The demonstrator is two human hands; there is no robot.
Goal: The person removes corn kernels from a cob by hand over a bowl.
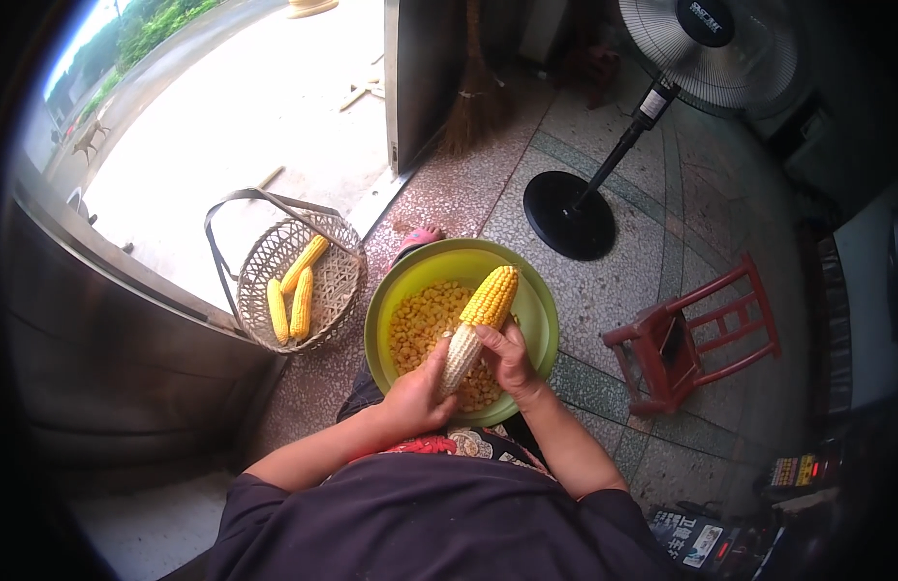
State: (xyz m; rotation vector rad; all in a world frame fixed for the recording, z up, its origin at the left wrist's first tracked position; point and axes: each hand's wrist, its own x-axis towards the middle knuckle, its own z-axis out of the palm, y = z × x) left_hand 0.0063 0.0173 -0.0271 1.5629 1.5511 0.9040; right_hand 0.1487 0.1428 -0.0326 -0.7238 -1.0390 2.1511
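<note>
Both hands hold one ear of corn [485, 305] tilted above a green plastic basin [538, 305]. The ear's upper part still bears yellow kernels, while its lower part is a bare, pale cob. My left hand [418, 392] wraps around the stripped lower end. My right hand [513, 359] grips the ear's right side, its thumb at the lower border of the kernel rows. Loose corn kernels [423, 319] cover much of the basin's bottom; the hands and ear hide part of them. The basin rests at my lap.
A woven bamboo basket [340, 290] with a strap handle and three ears of corn [301, 301] stands left, beside the open doorway. A pedestal fan [569, 216], a red wooden chair [660, 356] and a straw broom [474, 116] stand around. Boxes with writing [700, 541] lie lower right.
</note>
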